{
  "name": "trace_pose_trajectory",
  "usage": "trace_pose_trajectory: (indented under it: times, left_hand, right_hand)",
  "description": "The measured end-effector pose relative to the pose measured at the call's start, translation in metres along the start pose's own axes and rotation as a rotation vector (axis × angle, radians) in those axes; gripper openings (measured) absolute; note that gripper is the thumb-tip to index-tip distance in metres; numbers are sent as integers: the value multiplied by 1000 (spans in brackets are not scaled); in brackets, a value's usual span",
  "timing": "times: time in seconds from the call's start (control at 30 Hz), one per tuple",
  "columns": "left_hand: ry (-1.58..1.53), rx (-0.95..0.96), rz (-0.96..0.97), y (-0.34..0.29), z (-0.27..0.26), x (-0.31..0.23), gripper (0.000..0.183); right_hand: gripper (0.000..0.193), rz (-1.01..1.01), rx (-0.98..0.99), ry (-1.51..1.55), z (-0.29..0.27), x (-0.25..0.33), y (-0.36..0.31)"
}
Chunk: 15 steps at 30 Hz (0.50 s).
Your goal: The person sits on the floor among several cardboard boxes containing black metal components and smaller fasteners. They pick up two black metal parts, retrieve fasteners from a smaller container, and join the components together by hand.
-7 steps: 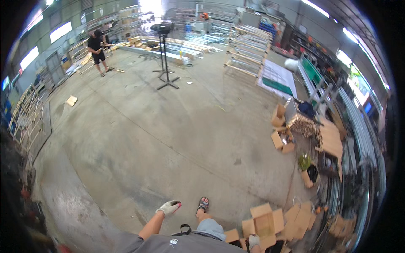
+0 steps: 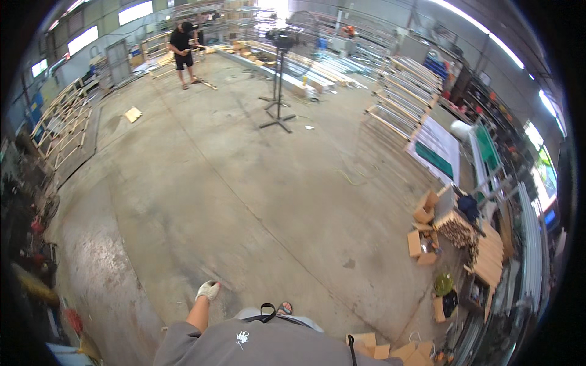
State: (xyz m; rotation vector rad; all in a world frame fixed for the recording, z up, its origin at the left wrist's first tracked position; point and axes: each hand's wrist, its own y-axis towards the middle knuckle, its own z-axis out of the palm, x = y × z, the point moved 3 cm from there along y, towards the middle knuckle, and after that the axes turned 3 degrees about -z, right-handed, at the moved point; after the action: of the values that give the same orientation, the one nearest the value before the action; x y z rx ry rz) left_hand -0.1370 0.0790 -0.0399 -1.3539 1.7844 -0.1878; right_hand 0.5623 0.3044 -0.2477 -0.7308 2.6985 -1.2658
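Observation:
My left hand (image 2: 209, 290) hangs over the concrete floor at the front, left of my body. It wears a pale work glove with a reddish patch at the fingertips. Its fingers are loosely extended, and I see nothing in them. My right hand is out of sight, past the lower edge or behind my shirt. A sandalled foot (image 2: 285, 308) shows just ahead of my grey shirt (image 2: 274, 341). Nearest my right side lie opened cardboard boxes (image 2: 366, 341), partly cut off by the lower edge.
A person (image 2: 182, 52) in dark clothes stands far left near wooden frames. Black stand fans (image 2: 279, 85) are at the back centre. Right hold a slatted rack (image 2: 406, 91), cardboard boxes (image 2: 422, 244), a stack of wood strips (image 2: 458, 229) and long metal profiles (image 2: 526, 244).
The view has swung left, so the room's contents sit further right. My left hand has shifted left in the picture. My right hand, seen earlier by the boxes, has dropped out of view.

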Motion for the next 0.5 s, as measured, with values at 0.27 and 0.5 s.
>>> trace_pose_trajectory:
  times: [0.27,0.5]
  left_hand:
    - [-371,-112,-811,-5,18,132,53]
    - [-224,36,-873,145,23,27,54]
  right_hand:
    - [15,-38,-509,1263,-367,114,200]
    - [19,56,-495,1499,-467,200,304]
